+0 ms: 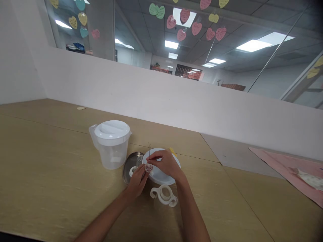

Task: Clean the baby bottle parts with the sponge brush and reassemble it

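My left hand (137, 179) is closed around a small see-through round piece (148, 167), which looks like a bottle teat or cap; its kind is too small to tell. Just above it, my right hand (165, 163) pinches a thin wire-like stick (149, 151) that stands upright, its lower end at the round piece. Behind my right hand lies a white bowl (161, 178). To the left, a metal tray (126, 171) holds a white ring (132, 171) and a see-through part (139, 160). Nearer me stands a bottle with a white two-handled collar (165, 195).
A lidded see-through plastic pitcher (112, 148) stands left of the tray. Something yellow (173, 151) shows behind the bowl. A pink cloth (285, 168) lies at the right, with a whitish cloth (311, 179) on it. The wall (151, 101) bounds the wooden table (63, 168).
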Demonstrator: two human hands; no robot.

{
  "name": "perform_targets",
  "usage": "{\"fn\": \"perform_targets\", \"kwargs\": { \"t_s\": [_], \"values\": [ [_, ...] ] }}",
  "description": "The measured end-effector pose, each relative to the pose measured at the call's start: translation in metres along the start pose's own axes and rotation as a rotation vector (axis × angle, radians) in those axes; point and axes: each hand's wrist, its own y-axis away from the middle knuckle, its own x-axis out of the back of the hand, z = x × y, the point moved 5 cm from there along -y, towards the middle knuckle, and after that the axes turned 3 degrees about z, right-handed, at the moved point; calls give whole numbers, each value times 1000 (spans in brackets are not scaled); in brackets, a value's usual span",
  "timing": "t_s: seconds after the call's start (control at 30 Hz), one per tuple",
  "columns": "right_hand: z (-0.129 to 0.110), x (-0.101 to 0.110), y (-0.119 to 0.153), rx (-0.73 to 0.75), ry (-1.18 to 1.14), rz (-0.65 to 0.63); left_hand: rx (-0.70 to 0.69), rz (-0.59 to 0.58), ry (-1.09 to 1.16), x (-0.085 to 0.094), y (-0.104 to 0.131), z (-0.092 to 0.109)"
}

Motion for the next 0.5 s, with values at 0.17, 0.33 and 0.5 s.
{"fn": "perform_targets", "kwargs": {
  "t_s": [0.17,0.33,0.5],
  "values": [
    [-3,1,2,-27,80,-65,2,-8,-9,-1,0,0],
    [1,-6,4,-10,200,-99,-2,18,7,2,0,1],
    [-9,-11,6,71,354,-70,12,56,0,6,-1,-3]
  ]
}}
